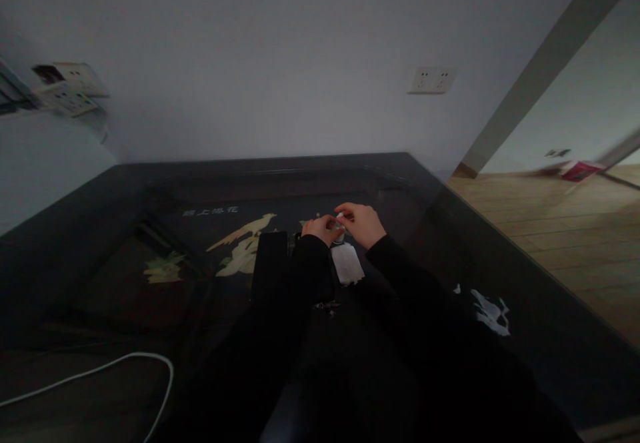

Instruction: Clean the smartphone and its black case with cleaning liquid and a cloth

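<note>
My left hand (323, 229) is closed around a small pale bottle (339, 237), seen only in part between the fingers. From the right, my right hand (365, 224) pinches the white cap (341, 215) at the bottle's top. Whether the cap is loose or seated I cannot tell. Just below the bottle lies a white folded tissue or cloth pad (347, 264). A dark flat object (270, 263), like a case, lies left of my left hand, partly behind my sleeve.
The dark glossy table (400, 189) carries a bird picture (250, 229). A small chain (326, 305) lies near my left forearm, crumpled white scraps (493, 313) at right. A white cable (125, 357) curves at lower left. The wall behind has sockets (433, 80).
</note>
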`<state>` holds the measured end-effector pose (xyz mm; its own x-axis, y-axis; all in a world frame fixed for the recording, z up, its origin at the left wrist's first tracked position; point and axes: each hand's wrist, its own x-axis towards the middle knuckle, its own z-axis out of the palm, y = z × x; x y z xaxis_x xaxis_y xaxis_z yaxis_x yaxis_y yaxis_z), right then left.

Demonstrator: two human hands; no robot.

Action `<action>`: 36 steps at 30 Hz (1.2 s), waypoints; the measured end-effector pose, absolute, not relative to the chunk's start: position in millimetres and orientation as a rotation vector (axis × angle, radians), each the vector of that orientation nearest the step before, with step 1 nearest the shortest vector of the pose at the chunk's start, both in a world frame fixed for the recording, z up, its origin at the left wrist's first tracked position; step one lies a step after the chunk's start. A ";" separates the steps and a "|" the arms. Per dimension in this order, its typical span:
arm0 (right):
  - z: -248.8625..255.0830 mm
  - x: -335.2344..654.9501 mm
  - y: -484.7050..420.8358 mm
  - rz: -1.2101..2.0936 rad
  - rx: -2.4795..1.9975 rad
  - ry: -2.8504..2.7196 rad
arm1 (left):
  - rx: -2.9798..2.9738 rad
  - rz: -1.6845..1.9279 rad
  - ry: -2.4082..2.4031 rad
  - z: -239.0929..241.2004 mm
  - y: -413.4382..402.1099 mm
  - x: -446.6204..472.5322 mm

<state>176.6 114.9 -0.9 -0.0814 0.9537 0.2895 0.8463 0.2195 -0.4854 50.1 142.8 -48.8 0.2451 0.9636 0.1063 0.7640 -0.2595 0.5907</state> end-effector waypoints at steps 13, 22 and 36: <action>5.4 167.6 117.3 0.122 -1.802 -2.108 | 2.105 0.596 1.581 -47.2 143.8 49.8; 1.5 179.5 118.9 0.159 -1.779 -2.114 | 2.090 0.638 1.565 -44.0 139.7 48.7; 6.6 162.6 117.4 -0.069 -1.991 -2.134 | 2.116 0.625 1.567 -51.0 145.4 48.7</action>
<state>162.6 117.4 6.6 -0.0566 0.9795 0.1934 0.9900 0.0802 -0.1164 48.7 145.4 -51.0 0.2590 0.9607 0.1003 0.7659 -0.2675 0.5847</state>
